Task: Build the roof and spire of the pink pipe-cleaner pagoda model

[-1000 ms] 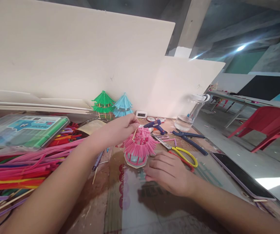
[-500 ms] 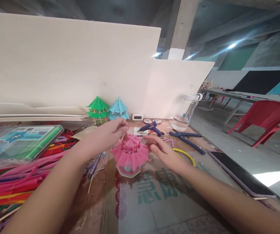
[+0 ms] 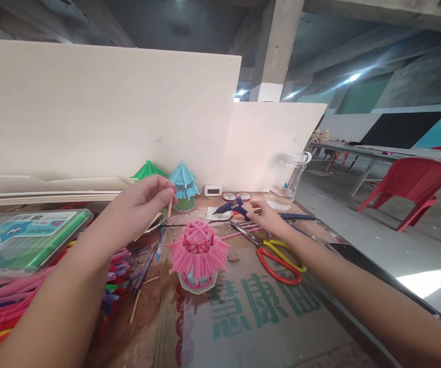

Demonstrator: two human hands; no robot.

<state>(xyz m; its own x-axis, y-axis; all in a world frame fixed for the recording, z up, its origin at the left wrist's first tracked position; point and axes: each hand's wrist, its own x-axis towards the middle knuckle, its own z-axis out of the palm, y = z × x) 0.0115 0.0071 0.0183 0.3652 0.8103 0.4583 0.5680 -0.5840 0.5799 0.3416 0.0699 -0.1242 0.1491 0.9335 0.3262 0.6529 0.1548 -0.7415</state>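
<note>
With the pink straw pagoda [image 3: 198,254] standing roofed but untopped on the bench [image 3: 243,327], the left hand [image 3: 139,202] pinched a short wooden stick [image 3: 170,207] above it while the right hand [image 3: 268,215], fingers loosely spread and empty, reached beside the glue gun [image 3: 231,206].

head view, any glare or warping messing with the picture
Head view: streaky flare from a ceiling light at upper right, a bright glare patch on the floor, the white board edges bowed by the wide lens; the pink model stays sharp.
</note>
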